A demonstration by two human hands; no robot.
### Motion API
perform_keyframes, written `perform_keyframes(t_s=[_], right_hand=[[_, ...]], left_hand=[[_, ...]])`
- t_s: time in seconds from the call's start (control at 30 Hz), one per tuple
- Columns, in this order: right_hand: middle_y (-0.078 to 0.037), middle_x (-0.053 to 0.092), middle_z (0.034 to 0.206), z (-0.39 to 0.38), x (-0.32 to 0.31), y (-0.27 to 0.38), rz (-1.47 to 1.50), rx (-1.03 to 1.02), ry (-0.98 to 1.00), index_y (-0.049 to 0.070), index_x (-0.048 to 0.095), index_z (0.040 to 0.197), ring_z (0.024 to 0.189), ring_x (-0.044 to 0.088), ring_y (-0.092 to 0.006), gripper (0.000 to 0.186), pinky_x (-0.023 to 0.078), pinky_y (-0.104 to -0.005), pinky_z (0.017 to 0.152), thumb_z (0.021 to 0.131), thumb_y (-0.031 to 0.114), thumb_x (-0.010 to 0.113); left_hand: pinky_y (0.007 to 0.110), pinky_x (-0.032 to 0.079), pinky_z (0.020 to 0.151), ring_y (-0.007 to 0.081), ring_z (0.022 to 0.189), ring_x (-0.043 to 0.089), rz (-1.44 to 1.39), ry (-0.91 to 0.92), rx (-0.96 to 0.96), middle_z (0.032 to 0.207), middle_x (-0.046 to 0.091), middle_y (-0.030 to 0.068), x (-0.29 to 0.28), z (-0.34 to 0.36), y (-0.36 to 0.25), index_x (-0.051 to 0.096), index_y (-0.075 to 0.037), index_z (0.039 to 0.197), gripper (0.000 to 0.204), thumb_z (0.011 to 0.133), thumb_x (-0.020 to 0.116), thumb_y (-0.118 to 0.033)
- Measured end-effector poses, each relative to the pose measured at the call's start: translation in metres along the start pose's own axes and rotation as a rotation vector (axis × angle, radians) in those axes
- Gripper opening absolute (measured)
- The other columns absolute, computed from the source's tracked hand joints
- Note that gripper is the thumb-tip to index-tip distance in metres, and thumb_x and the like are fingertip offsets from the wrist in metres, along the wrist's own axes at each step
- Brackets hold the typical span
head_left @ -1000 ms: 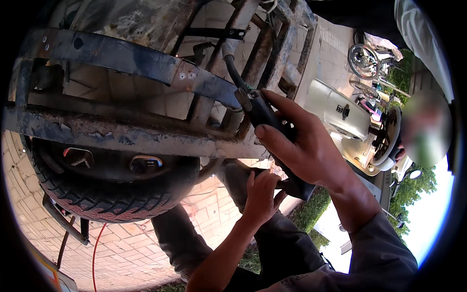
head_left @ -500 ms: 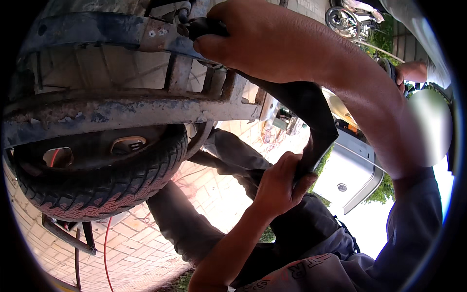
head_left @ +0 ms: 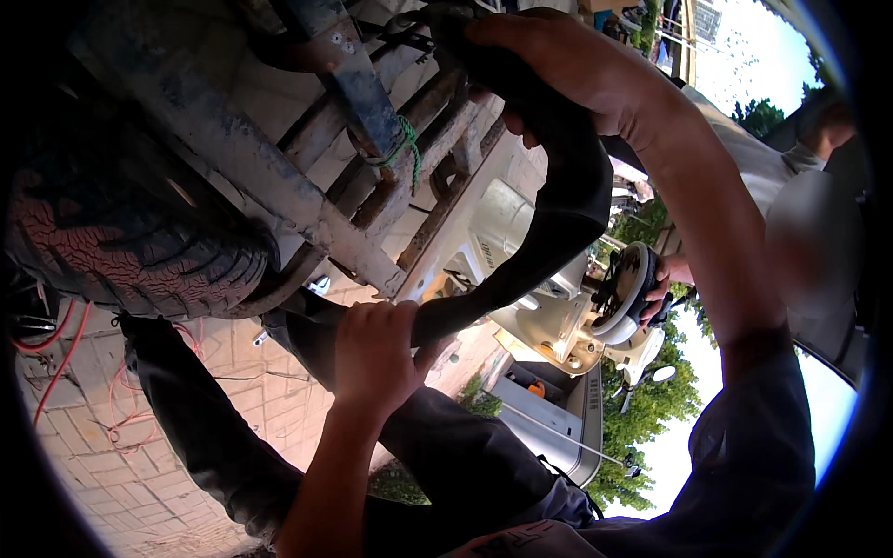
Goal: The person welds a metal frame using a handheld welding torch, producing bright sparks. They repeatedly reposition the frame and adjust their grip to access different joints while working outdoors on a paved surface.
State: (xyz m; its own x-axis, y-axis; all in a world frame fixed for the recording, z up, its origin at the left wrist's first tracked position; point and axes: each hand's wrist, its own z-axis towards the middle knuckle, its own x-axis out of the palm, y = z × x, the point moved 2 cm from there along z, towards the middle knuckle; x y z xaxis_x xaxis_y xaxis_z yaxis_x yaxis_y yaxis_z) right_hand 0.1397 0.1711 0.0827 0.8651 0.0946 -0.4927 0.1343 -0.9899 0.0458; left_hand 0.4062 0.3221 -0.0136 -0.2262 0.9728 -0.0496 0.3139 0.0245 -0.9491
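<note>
A long black rubber inner tube (head_left: 567,209) hangs in a bent loop between my hands. My right hand (head_left: 567,70) is up near the metal frame, its fingers wrapped round the tube's upper stretch. Lower down, my left hand (head_left: 377,353) is closed round the lower stretch, just beyond the corner of the frame. The tube's far ends are hidden behind my hands. To the left, a treaded black tyre (head_left: 139,251) with reddish dust in its grooves sits under the rusty, paint-chipped metal frame (head_left: 242,139).
A green cord (head_left: 406,139) is tied round a frame bar. Red hoses (head_left: 65,372) lie on the brick paving (head_left: 112,484). Right of the tube stands a cream scooter (head_left: 558,325), with another person's hand (head_left: 657,288) by it. Behind is a white box-shaped vehicle (head_left: 549,428).
The view has tilted and shifted. My left hand has moved left and closer to the tyre. The tube between my hands now shows a wider, rounder curve. Both hands still hold it.
</note>
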Motion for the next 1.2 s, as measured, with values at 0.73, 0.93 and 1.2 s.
perform_keyframes(t_s=[0.73, 0.93, 1.2], right_hand=[[-0.026, 0.067, 0.107, 0.004, 0.024, 0.064, -1.424, -0.252, 0.050, 0.001, 0.066, 0.109, 0.098, 0.064, -0.0378, 0.046, 0.048, -0.0476, 0.085, 0.097, 0.038, 0.042], [-0.027, 0.066, 0.109, 0.011, 0.024, 0.061, -1.330, -0.213, 0.073, -0.002, 0.067, 0.106, 0.097, 0.064, -0.0400, 0.050, 0.048, -0.0481, 0.086, 0.096, 0.040, 0.044], [-0.022, 0.069, 0.096, 0.005, 0.020, 0.056, -1.224, -0.259, 0.052, -0.003, 0.068, 0.099, 0.085, 0.064, -0.0331, 0.047, 0.048, -0.0441, 0.077, 0.094, 0.040, 0.051]], left_hand=[[0.048, 0.048, 0.081, 0.0382, 0.087, 0.061, -0.295, -0.343, 0.118, 0.094, 0.062, 0.0175, -0.006, -0.008, -0.010, 0.050, -0.001, 0.124, 0.057, 0.078, 0.074, -0.026], [0.051, 0.039, 0.095, 0.0410, 0.103, 0.056, -0.044, -0.379, 0.022, 0.111, 0.057, 0.0204, 0.000, -0.024, 0.038, 0.052, -0.001, 0.122, 0.057, 0.081, 0.072, -0.036], [0.041, 0.045, 0.060, 0.0306, 0.057, 0.060, 0.018, -0.207, -0.015, 0.062, 0.060, 0.0087, -0.021, -0.048, 0.016, 0.057, -0.010, 0.072, 0.049, 0.072, 0.077, -0.056]])
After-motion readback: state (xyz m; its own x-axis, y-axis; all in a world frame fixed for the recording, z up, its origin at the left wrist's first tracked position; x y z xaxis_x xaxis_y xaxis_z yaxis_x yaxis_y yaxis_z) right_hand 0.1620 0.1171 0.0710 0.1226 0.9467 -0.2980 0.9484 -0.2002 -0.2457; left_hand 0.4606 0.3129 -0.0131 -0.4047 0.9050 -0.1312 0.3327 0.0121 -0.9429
